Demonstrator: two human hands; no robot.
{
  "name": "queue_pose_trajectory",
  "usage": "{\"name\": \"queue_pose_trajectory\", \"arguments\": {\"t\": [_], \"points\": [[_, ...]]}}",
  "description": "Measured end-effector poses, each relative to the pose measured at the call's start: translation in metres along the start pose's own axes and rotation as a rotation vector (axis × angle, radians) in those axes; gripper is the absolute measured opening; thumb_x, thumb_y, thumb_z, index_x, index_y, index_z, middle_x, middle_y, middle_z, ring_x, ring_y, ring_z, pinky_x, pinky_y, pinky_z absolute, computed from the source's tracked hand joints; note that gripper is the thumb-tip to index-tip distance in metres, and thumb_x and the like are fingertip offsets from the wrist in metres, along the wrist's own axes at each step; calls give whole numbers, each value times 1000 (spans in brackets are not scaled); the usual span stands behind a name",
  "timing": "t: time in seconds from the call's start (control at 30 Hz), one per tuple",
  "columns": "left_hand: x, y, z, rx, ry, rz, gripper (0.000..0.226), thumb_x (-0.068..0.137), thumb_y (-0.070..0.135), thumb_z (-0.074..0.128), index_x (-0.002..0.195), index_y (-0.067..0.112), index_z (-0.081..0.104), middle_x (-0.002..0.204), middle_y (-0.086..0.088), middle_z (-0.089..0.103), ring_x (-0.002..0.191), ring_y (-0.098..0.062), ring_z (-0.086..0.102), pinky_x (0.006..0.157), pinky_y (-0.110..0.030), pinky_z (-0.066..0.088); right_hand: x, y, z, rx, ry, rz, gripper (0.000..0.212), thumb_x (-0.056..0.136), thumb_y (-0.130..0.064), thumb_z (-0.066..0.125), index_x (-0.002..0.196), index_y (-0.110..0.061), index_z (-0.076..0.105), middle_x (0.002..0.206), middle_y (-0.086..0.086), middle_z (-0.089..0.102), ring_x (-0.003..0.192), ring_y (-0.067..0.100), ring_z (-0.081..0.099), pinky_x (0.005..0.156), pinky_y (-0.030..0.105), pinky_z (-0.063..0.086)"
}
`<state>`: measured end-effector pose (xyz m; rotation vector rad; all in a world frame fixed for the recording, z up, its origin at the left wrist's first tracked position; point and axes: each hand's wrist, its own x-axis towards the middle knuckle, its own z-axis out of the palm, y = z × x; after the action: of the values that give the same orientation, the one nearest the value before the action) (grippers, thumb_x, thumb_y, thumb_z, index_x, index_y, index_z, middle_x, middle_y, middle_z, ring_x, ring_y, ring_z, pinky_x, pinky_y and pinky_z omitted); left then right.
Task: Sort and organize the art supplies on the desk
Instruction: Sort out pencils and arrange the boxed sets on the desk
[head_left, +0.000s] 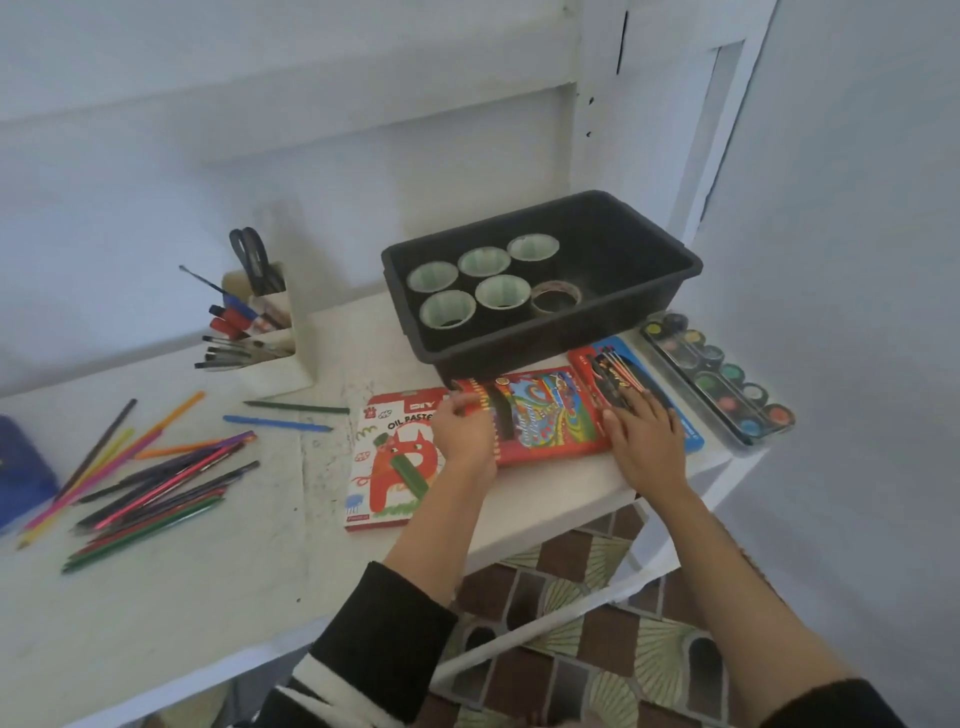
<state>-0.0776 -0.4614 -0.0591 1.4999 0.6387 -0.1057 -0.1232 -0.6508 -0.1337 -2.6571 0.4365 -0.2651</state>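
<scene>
Head | left hand (464, 434) grips colour pencil box (545, 415), left edge; right hand (647, 439) flat, fingers straight, right end

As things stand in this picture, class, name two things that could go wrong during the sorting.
1. The paint palette lies at the right edge of the desk, close to the right hand; a sideways nudge could tip it off.
2. The colour pencil box appears to overlap the oil pastel box near the front edge; sliding one may drag the other.
</scene>
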Motion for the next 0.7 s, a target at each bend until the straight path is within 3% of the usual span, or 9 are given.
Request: {"name": "queue_pose_trajectory", "arguments": {"t": [0.1, 0.17, 0.27, 0.33, 0.43, 0.53, 0.6, 0.7], "points": [[-12, 16, -6, -25, -74, 10, 28, 85, -12, 51, 80, 15, 57, 93, -10, 61, 74, -17, 61, 50, -24, 51, 3, -11, -11, 84, -42, 39, 58, 99, -49, 23, 125, -13, 60, 148, 5, 37, 141, 23, 21, 114, 47, 9], [-23, 29, -11, -12, -101, 71, 28, 79, -15, 48, 73, 11, 55, 79, -7, 58, 60, -12, 53, 45, -22, 45, 6, -24, -23, 218, -25, 54, 57, 99, -47, 28, 116, -6, 65, 143, 11, 42, 138, 28, 27, 112, 51, 21], [-37, 47, -17, -26, -130, 140, 20, 76, -12, 47, 71, 8, 50, 72, -9, 55, 54, -14, 52, 48, -24, 45, 4, -43, -49, 495, 33, 132, 50, 99, -43, 35, 97, -5, 68, 115, 15, 61, 101, 21, 57, 84, 32, 46], [-45, 56, -20, -49, -181, 163, 16, 77, -8, 49, 73, 7, 50, 77, -13, 59, 58, -17, 57, 54, -28, 48, -1, -55, -69, 827, 9, 245, 39, 98, -41, 40, 95, -9, 62, 97, 9, 68, 76, 13, 64, 66, 25, 51], [-54, 64, -24, 48, -229, 286, 19, 87, 2, 52, 71, 12, 49, 79, -5, 62, 67, -13, 62, 53, -23, 50, -8, -66, -94, 1194, -29, 306, 29, 95, -40, 47, 98, -14, 60, 86, -1, 71, 69, 11, 70, 55, 23, 55], [-55, 64, -30, 168, -189, 467, 17, 92, 16, 58, 76, 21, 54, 96, 2, 63, 96, -16, 63, 72, -32, 57, -13, -75, -105, 1329, 34, 321, 16, 93, -35, 53, 94, -20, 59, 88, -2, 71, 74, 12, 71, 58, 26, 57], [-52, 63, -35, 238, -40, 567, 9, 87, 24, 65, 87, 28, 57, 111, 6, 52, 110, -12, 50, 84, -41, 54, -17, -85, -108, 1412, 83, 336, 12, 92, -32, 56, 94, -21, 59, 95, 0, 71, 82, 16, 71, 66, 32, 58], [-51, 59, -49, 190, 141, 484, 52, 80, 33, 73, 121, 28, 42, 126, 0, 36, 114, -8, 33, 93, -39, 48, -25, -109, -101, 1628, 78, 344, 7, 91, -23, 57, 98, -19, 57, 101, 4, 69, 90, 18, 68, 74, 35, 57]]}}
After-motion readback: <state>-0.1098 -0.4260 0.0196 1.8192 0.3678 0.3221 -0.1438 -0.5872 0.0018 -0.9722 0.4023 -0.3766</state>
